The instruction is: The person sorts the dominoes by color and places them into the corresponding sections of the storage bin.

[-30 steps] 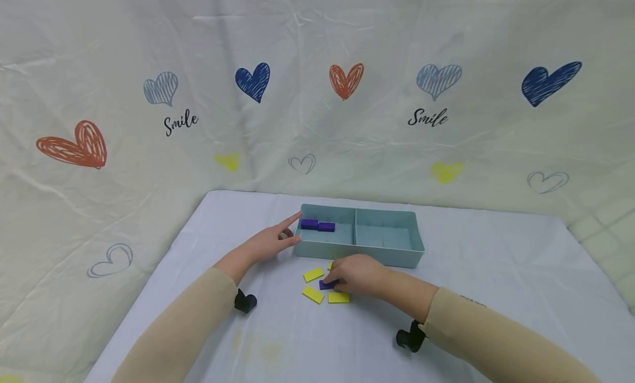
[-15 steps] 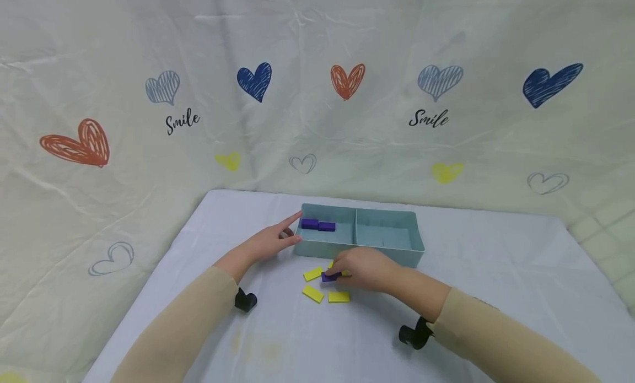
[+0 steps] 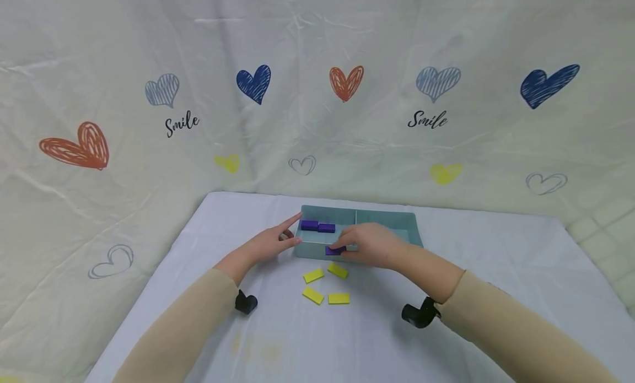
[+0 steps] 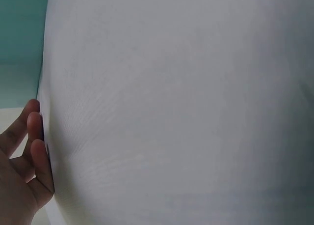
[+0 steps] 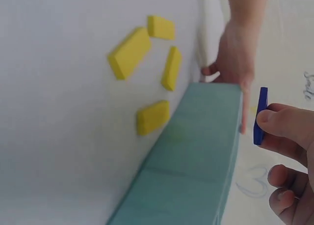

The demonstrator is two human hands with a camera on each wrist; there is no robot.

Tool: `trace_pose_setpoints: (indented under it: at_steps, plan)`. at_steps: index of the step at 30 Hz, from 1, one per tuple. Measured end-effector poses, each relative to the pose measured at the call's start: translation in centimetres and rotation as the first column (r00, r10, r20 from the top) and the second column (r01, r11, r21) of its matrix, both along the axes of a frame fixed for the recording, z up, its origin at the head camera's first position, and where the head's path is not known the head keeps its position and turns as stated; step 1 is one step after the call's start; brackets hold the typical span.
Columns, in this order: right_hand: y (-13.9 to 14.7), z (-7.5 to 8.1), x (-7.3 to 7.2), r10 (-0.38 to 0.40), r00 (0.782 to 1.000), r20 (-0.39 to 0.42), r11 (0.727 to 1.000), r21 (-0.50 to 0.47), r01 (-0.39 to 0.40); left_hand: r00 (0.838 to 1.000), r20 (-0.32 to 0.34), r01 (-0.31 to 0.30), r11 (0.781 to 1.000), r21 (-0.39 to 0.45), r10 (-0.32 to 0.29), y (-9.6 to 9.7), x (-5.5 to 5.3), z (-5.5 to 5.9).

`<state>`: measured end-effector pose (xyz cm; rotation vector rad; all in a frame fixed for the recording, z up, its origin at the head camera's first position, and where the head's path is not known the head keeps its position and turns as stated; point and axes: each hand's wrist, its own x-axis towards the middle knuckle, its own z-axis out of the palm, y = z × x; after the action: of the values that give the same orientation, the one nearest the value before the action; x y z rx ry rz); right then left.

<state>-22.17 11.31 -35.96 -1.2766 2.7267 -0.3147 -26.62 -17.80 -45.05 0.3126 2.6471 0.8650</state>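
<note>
A light blue-green box [image 3: 310, 251] with two compartments stands on the white-covered table. In its left compartment lie two purple blocks [image 3: 310, 225], end to end along the far side. My left hand [image 3: 268, 243] is at the box's left end, index finger stretched to the far corner and thumb at the near corner. Between thumb and fingers, my right hand [image 3: 374, 244] pinches another small purple block [image 5: 261, 116]. In the head view this block overlaps the box's front wall; the right wrist view shows it raised above the rim. The right hand hides part of the right compartment.
Several yellow blocks [image 3: 313, 295] lie loosely grouped on the white cloth [image 3: 278, 339] in front of the box. Behind the table hangs a pale sheet [image 3: 377, 151] printed with hearts. Black wrist cameras [image 3: 420, 313] sit at both cuffs.
My right hand has lifted the purple block from among the yellow blocks and carried it away from me to the box's front wall. The left hand has stayed in place.
</note>
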Motion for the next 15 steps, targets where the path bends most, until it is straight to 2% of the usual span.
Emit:
trace_pose_setpoints:
  at_steps: [6, 11, 15]
  plan:
    - [0.0, 0.7, -1.6, -0.042, 0.999, -0.033, 0.999, 0.007, 0.042, 1.0, -0.006, 0.007, 1.0, -0.008, -0.007, 0.1, -0.1, -0.1]
    - [-0.9, 0.6, -2.9, -0.101, 0.995, -0.003, 0.994, 0.029, 0.101, 1.0, -0.011, 0.005, 1.0, -0.007, -0.005, 0.0, -0.2, -0.3]
    - [-1.8, 0.5, -3.9, -0.107, 0.994, 0.022, 0.993, 0.043, 0.106, 1.0, -0.009, 0.003, 1.0, -0.001, -0.003, 0.0, -0.1, -0.2]
